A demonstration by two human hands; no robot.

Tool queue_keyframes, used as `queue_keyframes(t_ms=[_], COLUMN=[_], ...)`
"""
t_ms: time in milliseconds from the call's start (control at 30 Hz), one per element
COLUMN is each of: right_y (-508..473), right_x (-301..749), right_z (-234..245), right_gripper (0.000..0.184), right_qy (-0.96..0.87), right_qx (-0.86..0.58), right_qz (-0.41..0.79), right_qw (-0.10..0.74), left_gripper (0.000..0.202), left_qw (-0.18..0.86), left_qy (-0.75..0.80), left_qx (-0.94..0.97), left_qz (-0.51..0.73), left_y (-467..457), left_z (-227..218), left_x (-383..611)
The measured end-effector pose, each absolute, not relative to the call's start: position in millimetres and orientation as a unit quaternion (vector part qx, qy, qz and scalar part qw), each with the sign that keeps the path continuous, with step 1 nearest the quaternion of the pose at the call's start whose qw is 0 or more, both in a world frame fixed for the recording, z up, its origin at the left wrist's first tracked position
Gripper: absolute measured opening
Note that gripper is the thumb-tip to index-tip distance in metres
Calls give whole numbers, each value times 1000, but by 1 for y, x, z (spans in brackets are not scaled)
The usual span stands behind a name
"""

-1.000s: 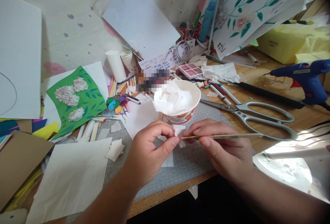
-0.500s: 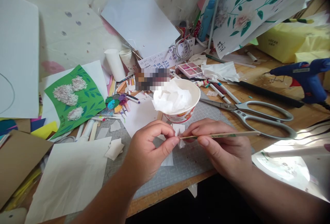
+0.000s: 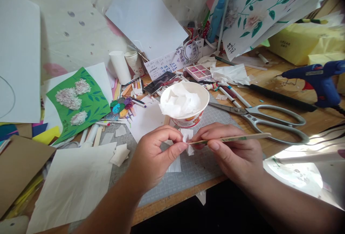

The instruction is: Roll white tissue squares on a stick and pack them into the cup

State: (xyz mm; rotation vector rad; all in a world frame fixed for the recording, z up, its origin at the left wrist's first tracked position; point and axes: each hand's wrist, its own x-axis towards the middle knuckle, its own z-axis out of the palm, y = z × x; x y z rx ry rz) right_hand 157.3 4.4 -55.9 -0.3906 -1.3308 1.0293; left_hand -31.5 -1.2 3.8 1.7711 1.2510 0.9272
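Note:
My left hand pinches a small piece of white tissue between thumb and fingers over the grey cutting mat. My right hand grips a thin wooden stick that lies level, its tip meeting the tissue at my left fingertips. Just beyond both hands stands a white paper bowl stuffed with crumpled tissue.
Large grey scissors lie right of the bowl, with a blue glue gun farther right. A green card with white tissue flowers, markers, paper cups, a phone and loose white sheets crowd the left.
The stick's far end has tilted up slightly in my right hand. Both hands stay in place.

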Motion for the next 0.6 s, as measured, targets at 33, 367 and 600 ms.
queue_keyframes(t_ms=[33,367,600], right_y=[4,4,4], right_x=[157,158,159], right_z=[-56,-56,-56], right_gripper=[27,27,25], right_qy=[-586,-593,-596], right_qx=[-173,-171,-177], right_qz=[452,448,447], right_qw=[649,647,644], left_gripper=[12,12,12], left_qw=[386,416,422], left_qy=[491,498,496], left_qx=[692,675,674], left_qz=[362,351,348], left_y=[-1,-2,-1], left_z=[4,4,4], left_x=[-32,-33,-32])
